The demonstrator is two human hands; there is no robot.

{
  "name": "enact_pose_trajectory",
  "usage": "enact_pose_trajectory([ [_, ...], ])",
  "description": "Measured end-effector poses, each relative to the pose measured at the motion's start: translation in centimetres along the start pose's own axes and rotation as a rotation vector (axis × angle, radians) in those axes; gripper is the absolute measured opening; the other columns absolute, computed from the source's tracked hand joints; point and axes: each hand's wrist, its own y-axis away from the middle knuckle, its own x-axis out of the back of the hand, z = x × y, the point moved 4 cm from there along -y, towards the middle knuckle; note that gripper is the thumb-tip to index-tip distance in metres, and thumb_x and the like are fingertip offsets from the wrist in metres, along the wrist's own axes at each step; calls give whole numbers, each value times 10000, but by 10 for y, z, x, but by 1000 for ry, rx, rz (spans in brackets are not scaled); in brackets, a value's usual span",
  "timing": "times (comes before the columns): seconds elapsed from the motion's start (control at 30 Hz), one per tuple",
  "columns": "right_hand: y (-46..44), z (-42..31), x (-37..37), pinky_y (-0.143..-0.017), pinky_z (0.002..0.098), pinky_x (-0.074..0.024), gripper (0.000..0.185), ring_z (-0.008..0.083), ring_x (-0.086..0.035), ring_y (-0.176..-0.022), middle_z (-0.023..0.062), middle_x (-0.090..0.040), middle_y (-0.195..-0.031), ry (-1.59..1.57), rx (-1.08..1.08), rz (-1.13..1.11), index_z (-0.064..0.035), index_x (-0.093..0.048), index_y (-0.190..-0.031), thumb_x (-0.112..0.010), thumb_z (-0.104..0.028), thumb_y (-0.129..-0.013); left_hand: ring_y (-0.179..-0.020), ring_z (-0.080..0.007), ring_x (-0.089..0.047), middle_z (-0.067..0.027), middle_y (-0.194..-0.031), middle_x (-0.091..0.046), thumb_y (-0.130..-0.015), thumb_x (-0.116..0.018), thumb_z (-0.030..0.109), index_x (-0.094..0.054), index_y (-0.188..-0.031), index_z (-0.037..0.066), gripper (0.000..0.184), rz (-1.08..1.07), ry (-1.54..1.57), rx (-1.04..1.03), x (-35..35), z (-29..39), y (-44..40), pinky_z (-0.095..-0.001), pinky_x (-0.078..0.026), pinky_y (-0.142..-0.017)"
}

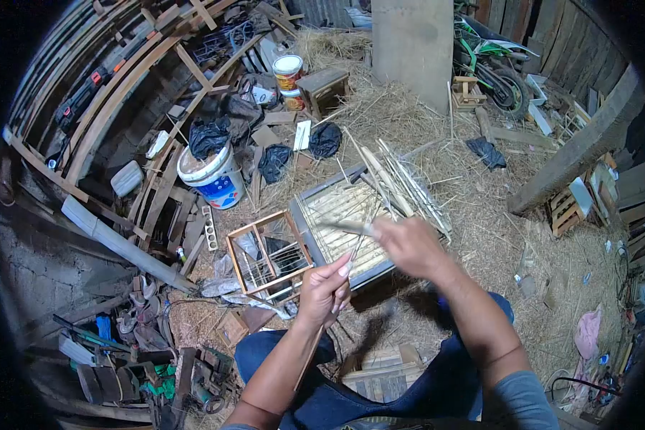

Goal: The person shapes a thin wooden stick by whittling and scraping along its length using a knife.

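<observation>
My left hand (325,288) is closed in a pinch on a thin bamboo strip (308,363), which runs back along my forearm. In my closed right hand (410,247) is a knife (345,226), its blade pointing left above the strip's upper end. The blade is slightly smeared, and I cannot tell whether it touches the strip. Both hands are over a low slatted table (324,208) with a grey frame. A pile of split bamboo strips (401,179) lies across its far right part. Left of the table stands a small wooden frame (231,252) with thin bars.
A white paint bucket (222,188) with a black plastic bag stands at the left, with stacked smaller buckets (288,72) and a wooden stool (322,80) beyond. Straw covers the floor. A post (412,54) and a motorbike (505,86) are at the back.
</observation>
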Motion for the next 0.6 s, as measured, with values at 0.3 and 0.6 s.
enact_pose_trajectory([
  [0.3,-2,6,1,-356,353,-388,384,190,-511,-387,22,-508,-502,42,6,-61,-167,-583,-859,-376,-445,-1025,-365,-75,-343,7,-552,-460,-975,-545,93,-613,-1277,47,314,-49,-36,7,-1,0,-1,-237,-346,-392],
  [0.6,-11,42,18,-591,371,-452,483,220,-593,-611,103,-597,-641,-332,-311,104,-48,-617,-844,-448,-469,-1009,-384,-58,-350,9,-563,-470,-976,-578,125,-589,-1304,21,344,-73,-24,0,-2,-2,-1,-216,-333,-411],
])
